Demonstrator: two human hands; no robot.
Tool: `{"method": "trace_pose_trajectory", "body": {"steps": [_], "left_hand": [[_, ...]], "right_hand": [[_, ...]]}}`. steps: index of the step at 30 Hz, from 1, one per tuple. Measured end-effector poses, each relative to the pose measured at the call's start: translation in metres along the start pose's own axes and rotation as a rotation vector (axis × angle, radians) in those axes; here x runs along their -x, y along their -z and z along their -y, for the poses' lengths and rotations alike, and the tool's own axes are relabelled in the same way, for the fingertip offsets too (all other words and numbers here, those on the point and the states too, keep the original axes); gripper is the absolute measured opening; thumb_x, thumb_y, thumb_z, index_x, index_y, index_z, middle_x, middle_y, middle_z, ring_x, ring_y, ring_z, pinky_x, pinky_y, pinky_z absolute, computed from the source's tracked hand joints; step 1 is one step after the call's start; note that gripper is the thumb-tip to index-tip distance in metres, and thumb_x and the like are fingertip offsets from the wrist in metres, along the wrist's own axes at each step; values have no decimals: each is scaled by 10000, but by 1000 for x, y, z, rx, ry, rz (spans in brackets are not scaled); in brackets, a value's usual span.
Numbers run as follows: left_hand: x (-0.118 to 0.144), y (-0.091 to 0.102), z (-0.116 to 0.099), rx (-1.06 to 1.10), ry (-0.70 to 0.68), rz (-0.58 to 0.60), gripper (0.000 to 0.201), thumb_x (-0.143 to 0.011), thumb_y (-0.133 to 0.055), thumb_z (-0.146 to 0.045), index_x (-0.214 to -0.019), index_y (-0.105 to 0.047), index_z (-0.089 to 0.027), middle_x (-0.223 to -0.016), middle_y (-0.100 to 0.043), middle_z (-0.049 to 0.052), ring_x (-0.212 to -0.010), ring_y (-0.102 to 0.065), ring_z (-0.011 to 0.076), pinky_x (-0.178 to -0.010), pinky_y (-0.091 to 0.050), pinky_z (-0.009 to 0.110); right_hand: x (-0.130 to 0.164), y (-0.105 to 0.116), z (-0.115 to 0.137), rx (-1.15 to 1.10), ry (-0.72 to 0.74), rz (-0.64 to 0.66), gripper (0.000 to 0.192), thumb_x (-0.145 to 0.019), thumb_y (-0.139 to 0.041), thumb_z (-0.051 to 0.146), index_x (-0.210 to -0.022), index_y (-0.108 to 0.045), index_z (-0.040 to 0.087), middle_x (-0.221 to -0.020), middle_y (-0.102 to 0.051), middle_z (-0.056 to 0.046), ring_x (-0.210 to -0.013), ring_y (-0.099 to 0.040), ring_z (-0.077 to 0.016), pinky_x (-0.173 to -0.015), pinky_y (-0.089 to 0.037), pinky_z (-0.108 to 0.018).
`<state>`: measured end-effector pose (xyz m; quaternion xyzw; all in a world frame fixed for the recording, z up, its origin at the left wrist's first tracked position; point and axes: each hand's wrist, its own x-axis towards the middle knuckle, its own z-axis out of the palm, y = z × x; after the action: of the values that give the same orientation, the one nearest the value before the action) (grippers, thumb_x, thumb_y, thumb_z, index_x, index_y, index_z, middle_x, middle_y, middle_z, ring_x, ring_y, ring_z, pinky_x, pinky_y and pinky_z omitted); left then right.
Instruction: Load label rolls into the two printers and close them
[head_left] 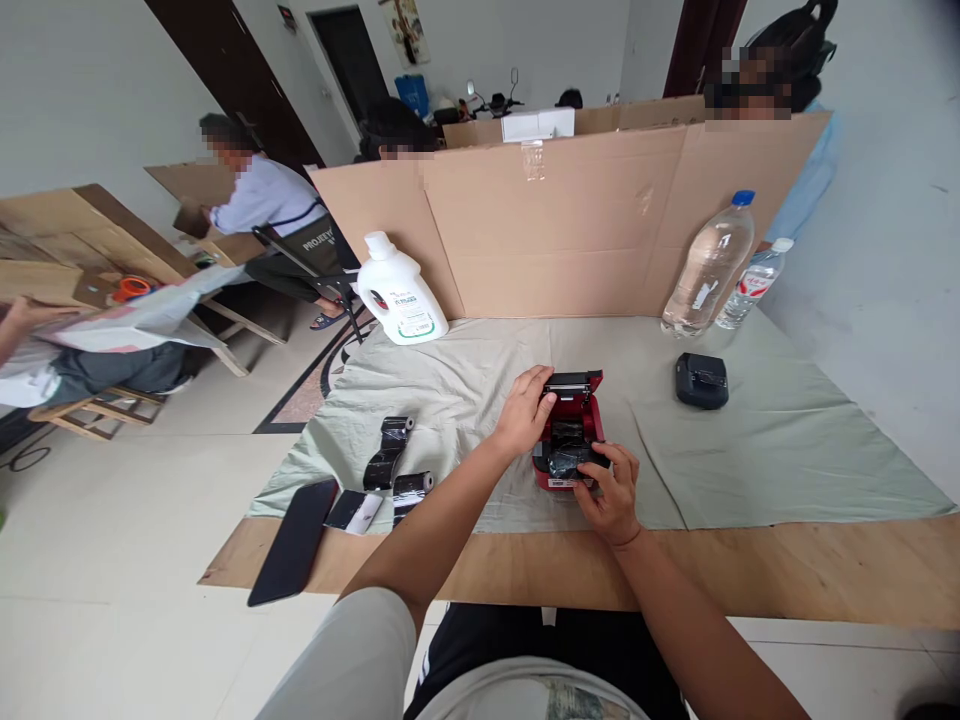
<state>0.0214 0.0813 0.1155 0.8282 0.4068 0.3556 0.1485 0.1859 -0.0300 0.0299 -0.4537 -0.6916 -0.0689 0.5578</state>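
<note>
- Two hands meet at one small red printer (568, 440) with its lid tipped up toward the far side; it sits on the pale green cloth (750, 440) near the middle of the near edge of the table (825, 570).
- Left hand (525, 410) rests on the printer's left flank, fingers curled together over the upper left corner of the open bay, steadying the body rather than pinching anything.
- Right hand (611, 490) comes in from the near right; its fingers and thumb close on a dark roll (570, 460) lying in the bay, at the near end of the printer.
- That roll lies directly ahead of the right fingertips, toward the far left of them, its long axis running left to right across the bay. The right hand is the nearer one to it; the left is just beside, touching the casing.
- Left of the printer, well apart, lie two more dark rolls (390, 450) with loose ends, and a black phone (294, 540) at the near left corner.
- Farther right sits a small black device (701, 380); at the far edge stand a white jug (397, 295) and two clear bottles (709, 265) against the cardboard screen (570, 220).
</note>
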Motion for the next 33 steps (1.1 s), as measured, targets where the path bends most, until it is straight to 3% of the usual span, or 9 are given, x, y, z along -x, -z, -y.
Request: {"method": "trace_pose_trajectory", "body": {"steps": [9,19,33], "left_hand": [[30,-2,-8,13,-85,-49,461,-993,-288,-419,-1338,-459,-167,-1350,-482,145,-1301,-404,241,-1108,-332,462],[77,-15,-19,-146,-88,3,507,-980,-283,-468,-1306,-512,-154,-1241,-578,148,-1261,-449,281,-1066,-284,485],[84,-24,-26,-222,-11,5,490,-976,-288,-465,-1266,-552,-171,-1235,-591,132,-1270,-457,283,-1081,-230,485]], "right_hand": [[-4,6,4,-3,-9,-20,184,-790,-511,111,-921,-567,228,-1156,-536,-68,-1122,-481,-257,-937,-442,-486],[-6,6,6,4,-6,12,168,-776,-599,230,-932,-540,213,-1297,-491,-112,-1269,-421,-315,-1002,-406,-523],[-9,2,5,198,-26,89,392,-773,-682,451,-1026,-510,206,-1187,-600,-133,-1200,-513,-301,-983,-415,-473]]}}
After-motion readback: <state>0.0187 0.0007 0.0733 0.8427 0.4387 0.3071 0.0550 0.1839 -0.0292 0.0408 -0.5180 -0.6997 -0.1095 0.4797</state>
